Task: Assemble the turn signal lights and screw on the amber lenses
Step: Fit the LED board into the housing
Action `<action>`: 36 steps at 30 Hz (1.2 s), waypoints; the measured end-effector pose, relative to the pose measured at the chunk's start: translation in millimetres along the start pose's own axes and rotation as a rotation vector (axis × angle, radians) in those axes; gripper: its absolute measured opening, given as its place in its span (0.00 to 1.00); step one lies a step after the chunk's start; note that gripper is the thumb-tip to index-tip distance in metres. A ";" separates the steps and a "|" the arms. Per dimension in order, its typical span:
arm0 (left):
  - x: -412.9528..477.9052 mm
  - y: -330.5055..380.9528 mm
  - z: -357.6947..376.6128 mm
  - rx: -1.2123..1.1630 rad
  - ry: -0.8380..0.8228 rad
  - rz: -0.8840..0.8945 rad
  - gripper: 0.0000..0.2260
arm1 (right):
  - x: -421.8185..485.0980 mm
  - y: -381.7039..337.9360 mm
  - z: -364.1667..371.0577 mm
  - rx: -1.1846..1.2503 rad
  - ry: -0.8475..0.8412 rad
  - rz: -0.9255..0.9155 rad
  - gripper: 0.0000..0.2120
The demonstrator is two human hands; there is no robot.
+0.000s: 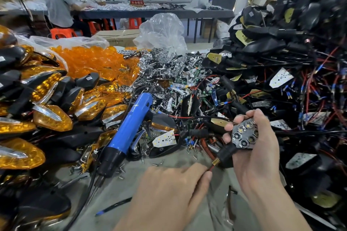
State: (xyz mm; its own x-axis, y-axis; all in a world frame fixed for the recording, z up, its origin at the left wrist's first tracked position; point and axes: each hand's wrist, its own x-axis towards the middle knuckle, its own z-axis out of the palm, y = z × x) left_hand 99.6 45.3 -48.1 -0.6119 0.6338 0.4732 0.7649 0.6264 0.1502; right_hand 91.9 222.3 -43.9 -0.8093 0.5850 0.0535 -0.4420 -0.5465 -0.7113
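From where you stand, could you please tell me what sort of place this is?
Most likely a factory assembly workshop: heaps of amber turn signals and wired black housings, a blue electric screwdriver among them, and people working at a long table behind.

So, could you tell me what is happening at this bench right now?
A person is mid-assembly on one turn signal. The right hand grips a black plastic housing with a chrome LED reflector seated in it, no lens yet. The left hand reaches the thin red wire at its brass stem; blur hides any pinch. The blue electric screwdriver lies untouched nearby; loose amber lenses are heaped behind it.
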 end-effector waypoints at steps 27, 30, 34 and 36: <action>131.0 -191.0 -29.5 0.233 -0.440 -0.683 0.20 | 6.2 26.1 8.4 0.167 -0.249 0.428 0.11; 138.0 -203.0 -25.0 0.392 -0.707 -0.673 0.22 | 7.2 26.8 7.1 0.168 -0.267 0.435 0.12; 140.5 -209.9 -28.8 0.418 -0.800 -0.662 0.25 | 8.2 27.9 5.0 0.178 -0.281 0.446 0.12; 139.8 -211.0 -32.6 0.429 -0.772 -0.648 0.25 | 8.8 28.2 4.5 0.176 -0.279 0.453 0.12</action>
State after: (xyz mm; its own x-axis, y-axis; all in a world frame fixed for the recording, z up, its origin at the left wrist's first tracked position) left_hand -140.7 -13.0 14.7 -0.9485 0.1475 -0.2803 0.2108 0.9545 -0.2108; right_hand 70.6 209.3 -60.2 -0.9945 0.1002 -0.0297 -0.0645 -0.8122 -0.5798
